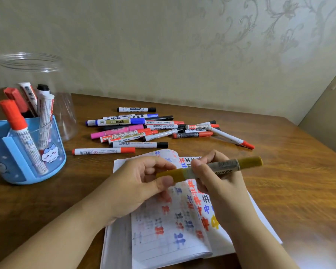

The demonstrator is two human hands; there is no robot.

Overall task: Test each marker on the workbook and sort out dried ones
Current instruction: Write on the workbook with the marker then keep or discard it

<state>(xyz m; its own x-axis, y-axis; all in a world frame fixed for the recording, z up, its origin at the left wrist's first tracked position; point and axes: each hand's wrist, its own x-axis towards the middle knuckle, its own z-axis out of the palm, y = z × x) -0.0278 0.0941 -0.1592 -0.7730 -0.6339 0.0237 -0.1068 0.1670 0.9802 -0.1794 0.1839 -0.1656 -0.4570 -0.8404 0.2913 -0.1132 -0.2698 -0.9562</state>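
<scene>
So the yellow marker (209, 168) is up in the air over the open workbook (175, 220), lying roughly level, cap end pointing left. The left hand (136, 183) pinches the yellow cap between thumb and fingers, and the right hand (219, 183) is wrapped round the grey labelled barrel, thumb on top. Cap looks like it's on, but the seam is partly hidden by fingers so can't really tell if it's seated.

The workbook sits at the near edge of the wooden table (299, 181), pages covered in red, blue, black and yellow test scribbles, with one page curling up in the middle under the hands.

Past the workbook, toward the far edge of the table, there's a loose pile of markers (144, 129), mostly white barrels with red, blue, black and one pink, lying crisscrossed and touching. One red-capped marker (103, 151) lies on its own just beyond the workbook's far left corner, and another (231, 137) angles off the right side of the pile.

At the left edge of the table stands a blue pen holder (27, 152) with a cartoon critter on it, holding several red and black markers upright. A clear plastic jar (37, 78) stands right behind it
</scene>
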